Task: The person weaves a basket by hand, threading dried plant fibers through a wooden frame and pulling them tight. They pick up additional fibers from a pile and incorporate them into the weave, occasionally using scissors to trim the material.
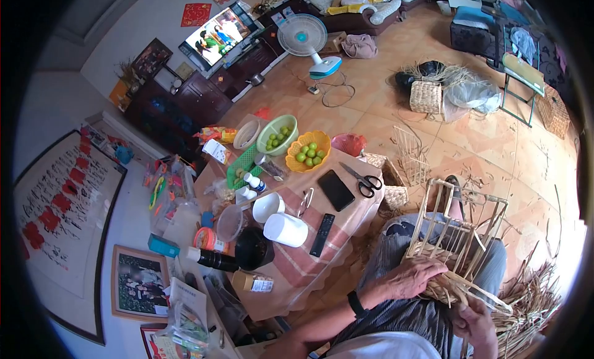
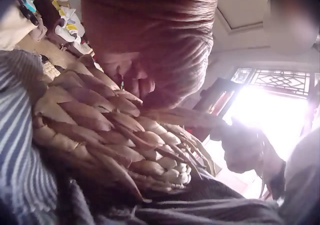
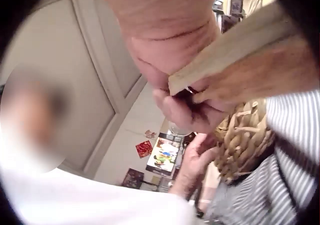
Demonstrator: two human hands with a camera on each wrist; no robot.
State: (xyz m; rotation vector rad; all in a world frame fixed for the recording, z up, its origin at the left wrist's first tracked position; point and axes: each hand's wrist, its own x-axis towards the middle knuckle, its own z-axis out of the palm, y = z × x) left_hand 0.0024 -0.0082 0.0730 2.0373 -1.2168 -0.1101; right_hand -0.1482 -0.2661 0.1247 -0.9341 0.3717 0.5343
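Note:
A half-woven basket (image 1: 455,291) of braided dried-leaf strips on a pale rod frame (image 1: 461,216) lies across the person's lap. Over its near woven side, the left hand (image 1: 411,277) grips the weave, the fingertips bent against the strips. In the left wrist view, overlapping strip ends stick out all over the weave (image 2: 115,130). The right hand (image 1: 476,325), to the right of the basket, pinches a flat dried-leaf strip (image 3: 235,47) between thumb and fingers. That strip runs from the weave to the right hand in the left wrist view.
Loose dried strips (image 1: 532,303) lie heaped on the floor at the right. On the left, a cloth-covered table (image 1: 291,278) carries scissors (image 1: 365,182), a phone (image 1: 336,190), a remote (image 1: 322,235), bowls of green fruit and bottles. More woven baskets (image 1: 426,97) and a fan (image 1: 303,37) stand farther off.

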